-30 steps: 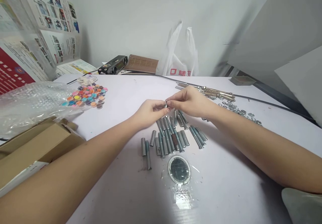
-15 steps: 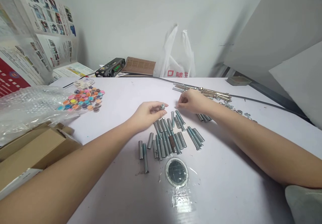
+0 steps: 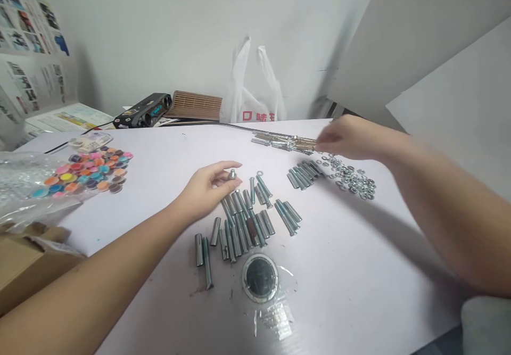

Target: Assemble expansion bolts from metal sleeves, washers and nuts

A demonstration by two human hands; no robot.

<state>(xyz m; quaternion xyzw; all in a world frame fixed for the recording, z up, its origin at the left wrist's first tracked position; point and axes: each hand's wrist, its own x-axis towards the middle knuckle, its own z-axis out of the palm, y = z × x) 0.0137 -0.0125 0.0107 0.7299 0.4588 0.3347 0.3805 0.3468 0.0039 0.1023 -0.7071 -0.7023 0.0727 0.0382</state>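
My left hand (image 3: 208, 187) is closed on a small metal bolt (image 3: 232, 174), seen nearly end-on between thumb and fingers. Just below it lies a pile of bolts and metal sleeves (image 3: 239, 222), with one brownish sleeve (image 3: 252, 231) among them. A single washer (image 3: 260, 173) rests by the pile's upper end. My right hand (image 3: 349, 137) is raised at the back right, near long bolt assemblies (image 3: 285, 141) and a heap of nuts and washers (image 3: 353, 179). Its fingertips are blurred, and whether they hold anything is unclear.
A row of sleeves (image 3: 303, 175) lies in the middle right. Nearer me, a round dark disc (image 3: 260, 278) sits by clear tape (image 3: 275, 320). Coloured discs (image 3: 91, 168), plastic wrap (image 3: 19, 174) and a cardboard box (image 3: 35, 264) occupy the left. A white bag (image 3: 253, 91) stands behind.
My right hand has moved from beside the bolt pile rightward over the nuts and washers. A washer now shows near where its fingers were. The view has swung right; my left hand keeps the bolt.
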